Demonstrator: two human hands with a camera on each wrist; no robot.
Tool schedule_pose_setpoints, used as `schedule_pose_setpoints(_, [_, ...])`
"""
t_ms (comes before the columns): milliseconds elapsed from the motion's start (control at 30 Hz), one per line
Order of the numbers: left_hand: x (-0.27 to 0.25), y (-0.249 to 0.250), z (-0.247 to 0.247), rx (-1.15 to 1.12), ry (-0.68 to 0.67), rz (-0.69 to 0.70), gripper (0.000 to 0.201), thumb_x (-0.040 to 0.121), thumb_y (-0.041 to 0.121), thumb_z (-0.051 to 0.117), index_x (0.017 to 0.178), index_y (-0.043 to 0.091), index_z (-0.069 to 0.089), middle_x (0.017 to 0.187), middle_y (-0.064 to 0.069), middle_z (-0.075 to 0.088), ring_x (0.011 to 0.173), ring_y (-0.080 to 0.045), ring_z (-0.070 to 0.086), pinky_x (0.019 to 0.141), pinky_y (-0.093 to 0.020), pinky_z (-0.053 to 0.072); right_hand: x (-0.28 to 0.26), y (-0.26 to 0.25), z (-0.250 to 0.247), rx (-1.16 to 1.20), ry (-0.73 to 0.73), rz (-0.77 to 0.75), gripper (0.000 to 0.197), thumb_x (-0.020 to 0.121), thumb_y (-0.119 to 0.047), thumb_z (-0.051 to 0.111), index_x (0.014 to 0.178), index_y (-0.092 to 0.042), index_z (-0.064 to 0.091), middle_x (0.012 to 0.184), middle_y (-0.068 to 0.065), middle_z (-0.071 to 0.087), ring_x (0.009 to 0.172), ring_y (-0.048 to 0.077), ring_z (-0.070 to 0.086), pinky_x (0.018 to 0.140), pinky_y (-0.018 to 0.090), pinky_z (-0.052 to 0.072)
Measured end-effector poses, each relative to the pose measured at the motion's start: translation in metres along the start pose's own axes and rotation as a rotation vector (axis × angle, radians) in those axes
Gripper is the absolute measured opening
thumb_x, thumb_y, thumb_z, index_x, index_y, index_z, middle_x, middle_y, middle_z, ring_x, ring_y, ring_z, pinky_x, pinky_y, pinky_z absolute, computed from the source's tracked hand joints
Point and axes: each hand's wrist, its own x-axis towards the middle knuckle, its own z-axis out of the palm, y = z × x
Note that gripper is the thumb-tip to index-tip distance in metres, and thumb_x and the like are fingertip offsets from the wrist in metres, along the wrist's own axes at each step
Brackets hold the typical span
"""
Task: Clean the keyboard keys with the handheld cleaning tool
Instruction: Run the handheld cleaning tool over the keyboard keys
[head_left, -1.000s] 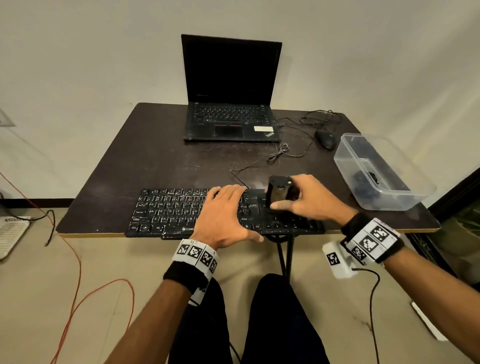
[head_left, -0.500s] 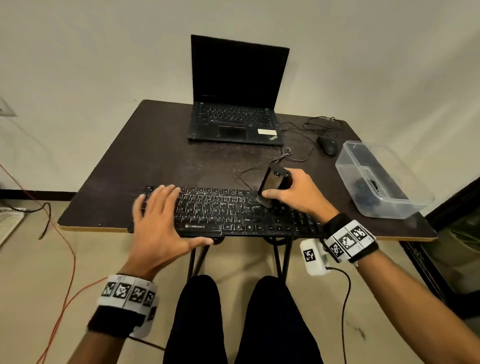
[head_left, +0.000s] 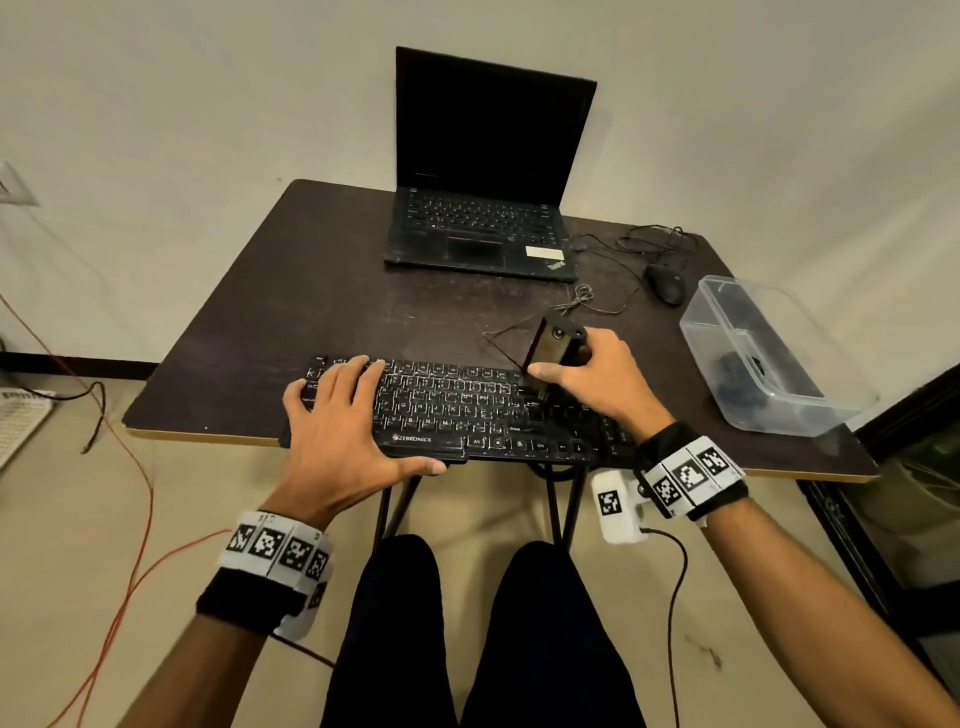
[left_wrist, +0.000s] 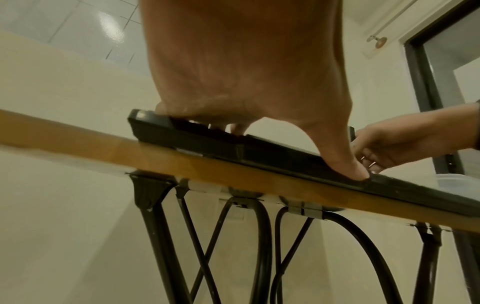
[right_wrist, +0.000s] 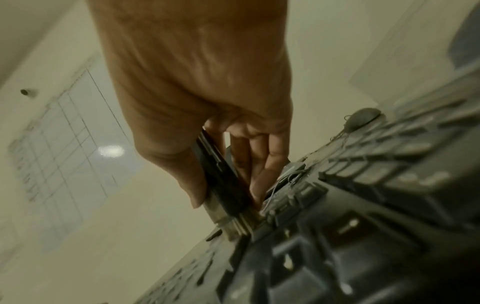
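A black keyboard (head_left: 467, 415) lies along the front edge of the dark table (head_left: 291, 322). My left hand (head_left: 343, 415) lies flat on the keyboard's left part, fingers straight. In the left wrist view its thumb (left_wrist: 348, 164) presses the front rim of the keyboard (left_wrist: 197, 142). My right hand (head_left: 592, 379) grips the black handheld cleaning tool (head_left: 550, 348), which stands tilted with its lower end on the keys right of the middle. The right wrist view shows the tool (right_wrist: 223, 181) pinched between thumb and fingers, its pale tip touching the keyboard (right_wrist: 363, 236).
An open black laptop (head_left: 483, 228) sits at the table's back. Behind the keyboard lie a black mouse (head_left: 665, 283) and loose cables (head_left: 587, 301). A clear plastic box (head_left: 769, 353) stands at the right edge. Red wires (head_left: 130, 467) trail on the floor.
My left hand has left the middle of the keyboard and now lies flat on its left part. The right hand has kept the tool and carried it a little leftward along the keys.
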Motion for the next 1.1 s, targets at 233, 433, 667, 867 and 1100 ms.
schedule_pose_setpoints(233, [0.028, -0.015, -0.013, 0.072, -0.144, 0.143, 0.155, 0.038, 0.118, 0.033, 0.159, 0.021, 0.038, 0.161, 0.002, 0.040, 0.140, -0.027, 0.035, 0.120, -0.050, 0.016, 0.009, 0.000, -0.001, -0.086, 0.079, 0.019, 0.029, 0.083, -0.041, 0.086, 0.104, -0.024, 0.077, 0.104, -0.002, 0.079, 0.104, 0.022, 0.072, 0.094, 0.042, 0.058])
schedule_pose_setpoints(433, [0.037, -0.043, -0.015, -0.107, -0.189, 0.210, 0.148, 0.036, 0.112, 0.052, 0.157, 0.026, 0.041, 0.154, 0.009, 0.045, 0.149, -0.015, 0.032, 0.127, -0.046, 0.005, 0.007, -0.003, 0.002, -0.046, 0.056, 0.000, 0.027, 0.082, -0.036, 0.088, 0.104, -0.024, 0.077, 0.106, -0.004, 0.080, 0.105, 0.020, 0.073, 0.098, 0.043, 0.057])
schedule_pose_setpoints(667, [0.030, -0.041, -0.011, -0.214, -0.157, 0.192, 0.144, 0.040, 0.110, 0.057, 0.158, 0.029, 0.039, 0.158, 0.008, 0.044, 0.150, -0.013, 0.035, 0.131, -0.050, 0.002, 0.009, -0.011, 0.010, -0.049, -0.004, -0.046, 0.025, 0.082, -0.033, 0.089, 0.103, -0.025, 0.078, 0.104, -0.007, 0.079, 0.104, 0.018, 0.073, 0.097, 0.040, 0.057])
schedule_pose_setpoints(867, [0.028, -0.038, -0.009, -0.224, -0.140, 0.170, 0.142, 0.041, 0.108, 0.060, 0.157, 0.029, 0.040, 0.158, 0.009, 0.045, 0.150, -0.012, 0.035, 0.131, -0.054, 0.002, 0.005, -0.015, 0.024, 0.010, -0.002, -0.036, 0.030, 0.082, -0.033, 0.089, 0.109, -0.024, 0.079, 0.104, -0.007, 0.080, 0.102, 0.015, 0.073, 0.092, 0.034, 0.057])
schedule_pose_setpoints(1100, [0.025, -0.025, -0.006, -0.198, -0.141, 0.146, 0.148, 0.038, 0.111, 0.051, 0.158, 0.025, 0.040, 0.159, 0.008, 0.043, 0.151, -0.013, 0.033, 0.130, -0.055, 0.001, 0.002, -0.012, 0.026, 0.077, 0.010, 0.026, 0.024, 0.080, -0.034, 0.089, 0.096, -0.021, 0.077, 0.093, -0.009, 0.079, 0.094, 0.016, 0.075, 0.091, 0.039, 0.059])
